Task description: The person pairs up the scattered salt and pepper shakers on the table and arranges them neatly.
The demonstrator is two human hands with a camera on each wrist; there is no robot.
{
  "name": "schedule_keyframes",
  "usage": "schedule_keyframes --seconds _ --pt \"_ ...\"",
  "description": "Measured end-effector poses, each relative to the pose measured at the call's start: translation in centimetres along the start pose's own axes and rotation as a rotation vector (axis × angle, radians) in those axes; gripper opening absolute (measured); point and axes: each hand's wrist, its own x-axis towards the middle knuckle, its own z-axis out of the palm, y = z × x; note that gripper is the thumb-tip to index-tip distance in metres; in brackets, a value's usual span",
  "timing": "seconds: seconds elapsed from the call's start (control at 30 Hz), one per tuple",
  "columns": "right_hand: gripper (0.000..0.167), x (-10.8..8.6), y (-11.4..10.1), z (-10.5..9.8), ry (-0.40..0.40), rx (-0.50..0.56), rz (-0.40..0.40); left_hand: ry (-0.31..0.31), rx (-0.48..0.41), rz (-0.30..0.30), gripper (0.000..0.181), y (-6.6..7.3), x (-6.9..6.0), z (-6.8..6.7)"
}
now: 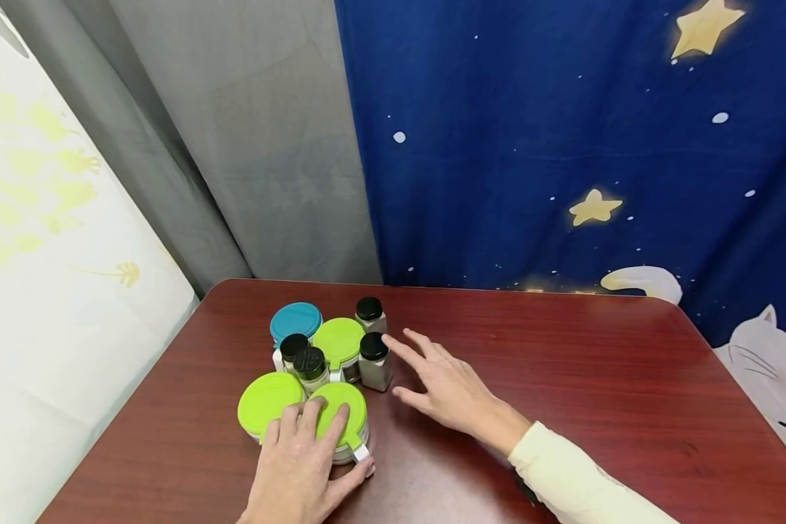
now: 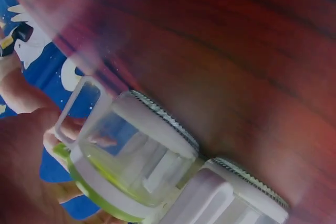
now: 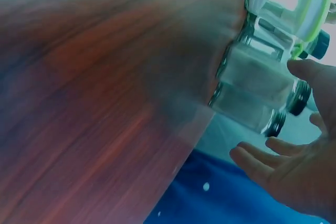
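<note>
My left hand (image 1: 298, 455) rests on a green-lidded jar (image 1: 356, 407), its fingers lying across the lid and its thumb beside the handle (image 2: 79, 111). To the left of that jar, another green-lidded jar (image 1: 268, 400) stands against it or nearly so. With fingers spread, my right hand (image 1: 448, 386) hovers beside a black-capped square spice bottle (image 1: 375, 371) of greyish powder; an index fingertip is close to the cap, and contact cannot be told. A similar bottle (image 1: 370, 313) stands just behind. In the right wrist view, the right hand (image 3: 299, 171) holds nothing.
A third green-lidded jar (image 1: 338, 338), a blue-lidded jar (image 1: 296, 320) and two more black-capped bottles, one in front (image 1: 311, 367), complete the tight cluster on the reddish-brown table (image 1: 563, 378). Curtains (image 1: 498, 145) hang behind the table; a white patterned surface (image 1: 52, 255) stands at left.
</note>
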Motion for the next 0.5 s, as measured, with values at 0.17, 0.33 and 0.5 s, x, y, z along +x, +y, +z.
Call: schedule_keyframes --seconds 0.17,0.33,0.5 --pt "0.073 1.3 -0.8 1.4 0.006 0.033 -0.008 0.079 -0.043 0.067 0.074 0.3 -0.5 0.8" --pt "0.057 1.9 -0.8 2.3 0.119 0.083 -0.038 0.125 -0.163 0.099 0.069 0.3 -0.8 1.2" --pt "0.049 1.3 -0.4 1.8 0.07 0.244 -0.047 -0.053 -0.324 -0.031 0.087 0.6 -1.0 0.6"
